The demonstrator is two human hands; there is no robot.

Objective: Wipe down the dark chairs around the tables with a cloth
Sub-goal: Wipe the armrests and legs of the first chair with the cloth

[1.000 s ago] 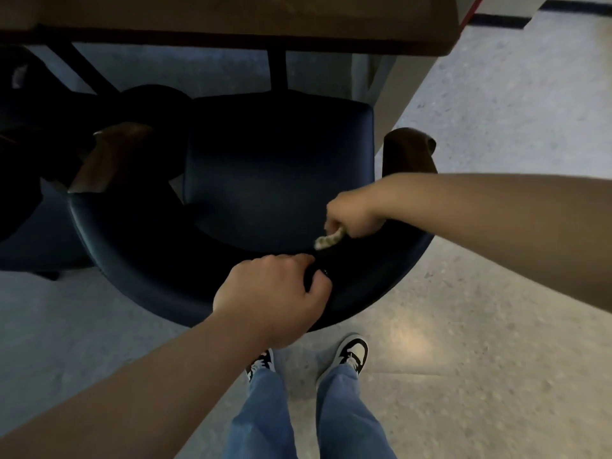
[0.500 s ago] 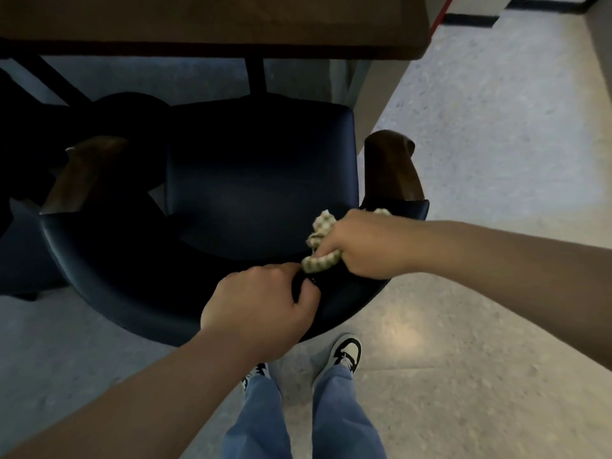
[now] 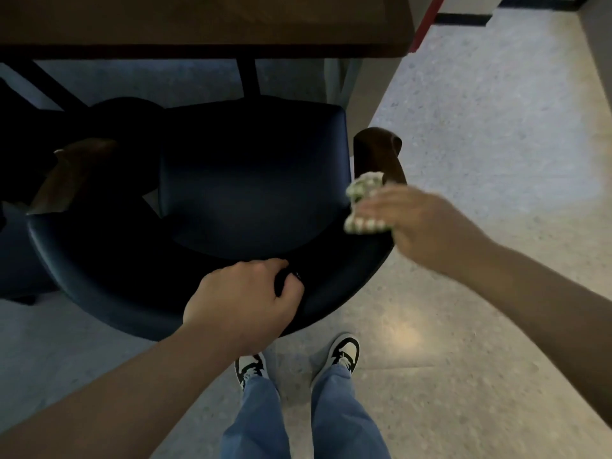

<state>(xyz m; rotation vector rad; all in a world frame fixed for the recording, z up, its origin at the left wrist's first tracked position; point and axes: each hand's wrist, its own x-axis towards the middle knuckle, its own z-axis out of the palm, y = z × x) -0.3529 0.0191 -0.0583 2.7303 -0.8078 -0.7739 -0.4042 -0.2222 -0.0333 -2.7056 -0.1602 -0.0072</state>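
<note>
A dark blue padded chair [image 3: 251, 180] with a curved backrest and wooden armrests stands tucked partly under a wooden table [image 3: 198, 24]. My left hand [image 3: 245, 303] grips the top of the backrest at its middle. My right hand [image 3: 420, 223] holds a bunched pale checked cloth [image 3: 362, 200] against the right end of the backrest, just below the right wooden armrest [image 3: 381, 150]. The hand is blurred from motion. The left armrest [image 3: 63, 180] is in shadow.
Another dark chair [image 3: 20, 160] sits at the left under the table. The table's dark legs [image 3: 246, 77] stand behind the seat. Speckled floor [image 3: 496, 160] opens to the right. My feet in black-and-white sneakers [image 3: 344, 351] stand close behind the chair.
My right hand has swept the cloth along the backrest from near its middle out to the right end by the armrest. My left hand has kept its grip on the backrest.
</note>
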